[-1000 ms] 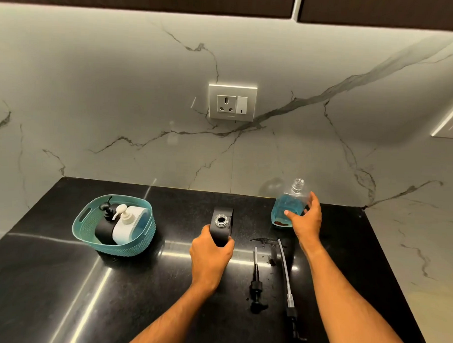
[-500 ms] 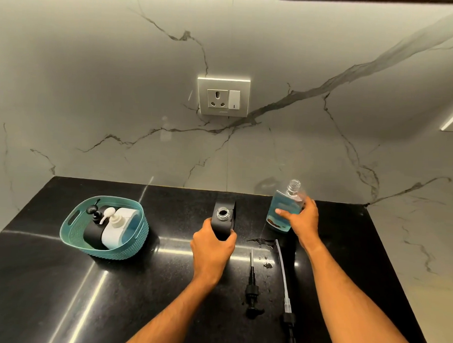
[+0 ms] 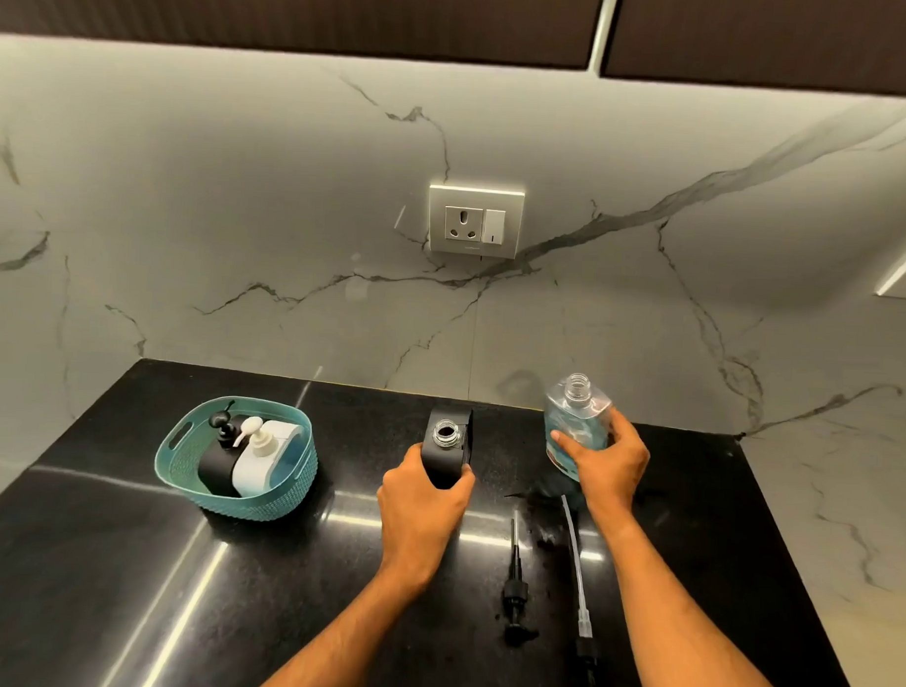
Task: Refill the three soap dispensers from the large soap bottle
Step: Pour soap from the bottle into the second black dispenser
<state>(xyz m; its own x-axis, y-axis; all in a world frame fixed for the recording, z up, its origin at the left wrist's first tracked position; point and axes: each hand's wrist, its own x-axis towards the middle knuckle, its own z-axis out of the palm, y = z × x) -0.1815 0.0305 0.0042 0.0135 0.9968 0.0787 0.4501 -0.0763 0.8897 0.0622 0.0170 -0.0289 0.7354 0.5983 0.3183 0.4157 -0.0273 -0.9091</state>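
Large soap bottle (image 3: 575, 430): clear, part full of blue liquid, cap off, neck open and pointing up, tipped a little toward the wall. It sits at the back right of the black surface (image 3: 125, 563); whether its base touches the surface I cannot tell. Right hand (image 3: 603, 464) is wrapped round its lower body, fingers curled across the front, thumb behind

Black dispenser (image 3: 447, 446): upright, pump removed, round mouth open to the ceiling. Left hand (image 3: 422, 501) grips its near side, fingers and thumb curled on it, steadying it on the surface

Key relation: the bottle stands to the right of the dispenser, near but apart, its open neck higher than the dispenser mouth. Long axes of both roughly vertical. The pour, as I judge it, calls for the right hand to carry the bottle leftward and tilt its neck down over that small mouth; narrow target, spill likely if the tilt is quick

Nearer the person: black pump (image 3: 516, 592) and a second pump with long clear tube (image 3: 576, 568), both lying flat between the forearms, dark wet marks around them

Far left: teal basket (image 3: 179, 467) holding a black dispenser (image 3: 218, 463) and white dispenser (image 3: 259, 460), pumps on, well apart from both hands. Wall socket (image 3: 474, 220) behind

Stage: first fill, not yet poured
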